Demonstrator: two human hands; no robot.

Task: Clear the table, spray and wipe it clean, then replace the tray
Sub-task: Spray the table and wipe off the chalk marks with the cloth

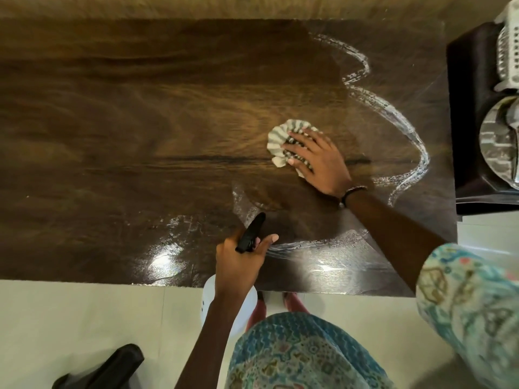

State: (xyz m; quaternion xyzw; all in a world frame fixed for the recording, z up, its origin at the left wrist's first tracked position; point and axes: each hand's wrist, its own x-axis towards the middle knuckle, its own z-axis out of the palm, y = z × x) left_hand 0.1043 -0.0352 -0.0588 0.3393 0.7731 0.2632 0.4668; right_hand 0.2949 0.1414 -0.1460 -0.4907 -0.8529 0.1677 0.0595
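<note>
One table (pixel 140 108), one cloth (pixel 280 141), one spray bottle (pixel 250 234), two hands, one bracelet (pixel 352 190).

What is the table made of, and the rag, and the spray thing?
The table looks like dark wood or wood-look laminate with a glossy finish: grain lines and bright glare show. The rag under the right hand looks like soft woven cloth, striped and crumpled. The spray bottle in the left hand seems plastic: matte black head, white body.

Home dining area — wood-grain table (pixel 140 108), pale floor tiles (pixel 84 318), dish basket (pixel 508 51) on side stand.
</note>
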